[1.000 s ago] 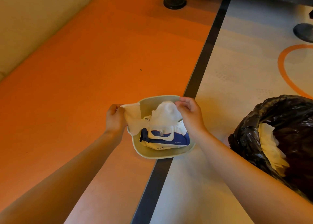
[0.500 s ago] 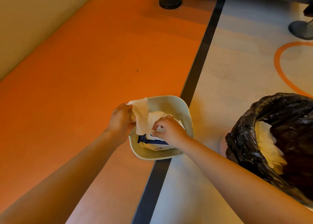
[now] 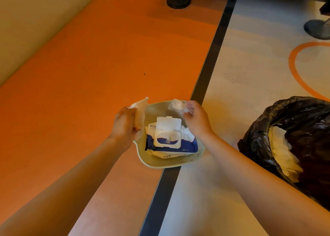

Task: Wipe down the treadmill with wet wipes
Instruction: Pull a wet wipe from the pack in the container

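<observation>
Head view: supply step. Left hand (image 3: 125, 126) grips wipe (image 3: 140, 110) left of pack (image 3: 171, 142); right hand (image 3: 196, 119) pinches second wipe (image 3: 176, 106) above pack. Next, likely: carry both to treadmill.

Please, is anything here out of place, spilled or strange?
Nothing is spilled or broken. Only the lid of the pack in the basin stands open, which may dry it out. The left hand grips a first wipe, the right hand pinches a second wipe.
</observation>
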{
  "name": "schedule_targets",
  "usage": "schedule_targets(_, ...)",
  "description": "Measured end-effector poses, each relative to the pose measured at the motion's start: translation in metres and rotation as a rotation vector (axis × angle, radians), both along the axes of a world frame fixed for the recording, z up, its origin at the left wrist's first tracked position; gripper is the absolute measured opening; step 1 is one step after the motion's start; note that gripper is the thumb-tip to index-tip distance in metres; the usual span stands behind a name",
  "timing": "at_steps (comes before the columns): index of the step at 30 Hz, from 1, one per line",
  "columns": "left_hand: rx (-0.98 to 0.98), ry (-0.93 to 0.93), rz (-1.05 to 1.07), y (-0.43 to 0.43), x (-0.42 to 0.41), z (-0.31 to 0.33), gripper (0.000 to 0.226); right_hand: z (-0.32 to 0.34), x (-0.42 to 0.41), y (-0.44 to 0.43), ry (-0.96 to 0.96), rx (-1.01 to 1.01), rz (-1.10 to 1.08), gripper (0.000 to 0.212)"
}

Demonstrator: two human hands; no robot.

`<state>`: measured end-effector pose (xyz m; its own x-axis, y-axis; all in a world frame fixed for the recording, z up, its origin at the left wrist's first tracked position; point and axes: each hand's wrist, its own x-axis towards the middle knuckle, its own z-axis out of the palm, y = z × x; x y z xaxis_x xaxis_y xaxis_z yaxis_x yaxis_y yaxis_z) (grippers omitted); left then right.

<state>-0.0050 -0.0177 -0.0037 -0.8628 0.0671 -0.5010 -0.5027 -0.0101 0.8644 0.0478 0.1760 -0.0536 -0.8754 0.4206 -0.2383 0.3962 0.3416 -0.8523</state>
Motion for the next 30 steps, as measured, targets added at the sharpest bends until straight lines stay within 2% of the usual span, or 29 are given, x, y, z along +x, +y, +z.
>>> schedule_targets(3, 0.024, -0.011, -0.084, 0.005, 0.005, 0.001, 0.017, -0.009, 0.006, -0.011, -0.237, 0.147, 0.297, 0.056)
schedule_targets(5, 0.011, -0.018, -0.153, 0.009, 0.007, 0.001, 0.018, -0.008, 0.010, -0.014, -0.220, 0.183, 0.255, 0.051)
schedule_targets(6, 0.013, -0.019, -0.190, 0.010, 0.008, 0.001, 0.018, -0.003, 0.010, -0.015, -0.177, 0.115, 0.193, 0.045)
schedule_targets(8, 0.037, -0.011, -0.307, 0.012, 0.007, -0.003, 0.015, 0.009, 0.009, -0.013, -0.115, -0.149, 0.120, 0.037)
schedule_targets(10, 0.070, -0.027, -0.426, 0.014, 0.007, -0.006, 0.013, 0.019, 0.007, -0.011, -0.104, -0.324, 0.128, 0.040)
schedule_targets(13, 0.133, -0.083, -0.500, 0.019, 0.009, -0.009, 0.021, 0.025, 0.006, -0.007, -0.080, -0.268, 0.195, 0.041)
schedule_targets(17, 0.218, -0.152, -0.565, 0.023, 0.009, -0.014, 0.037, 0.023, 0.012, -0.007, -0.078, -0.388, 0.260, 0.025)
schedule_targets(19, 0.118, -0.092, -0.535, 0.027, 0.008, -0.015, 0.030, 0.019, 0.013, -0.008, -0.041, -0.374, 0.168, 0.016)
schedule_targets(21, -0.022, -0.007, -0.386, 0.030, 0.006, -0.018, 0.018, 0.014, 0.013, -0.007, -0.020, -0.280, 0.059, 0.014)
schedule_targets(23, -0.186, 0.019, -0.283, 0.030, 0.003, -0.031, 0.009, 0.010, 0.013, -0.005, -0.008, -0.225, -0.004, 0.013)
schedule_targets(24, -0.298, 0.012, -0.298, 0.030, 0.004, -0.039, 0.006, 0.008, 0.013, -0.005, -0.012, -0.218, -0.016, 0.013)
schedule_targets(27, -0.711, 0.054, -0.583, 0.035, 0.016, -0.064, 0.016, 0.001, 0.017, -0.006, -0.054, -0.204, -0.015, 0.010)
schedule_targets(30, -0.959, 0.151, -0.826, 0.040, 0.027, -0.074, 0.017, -0.003, 0.020, -0.009, -0.073, -0.191, 0.003, 0.006)
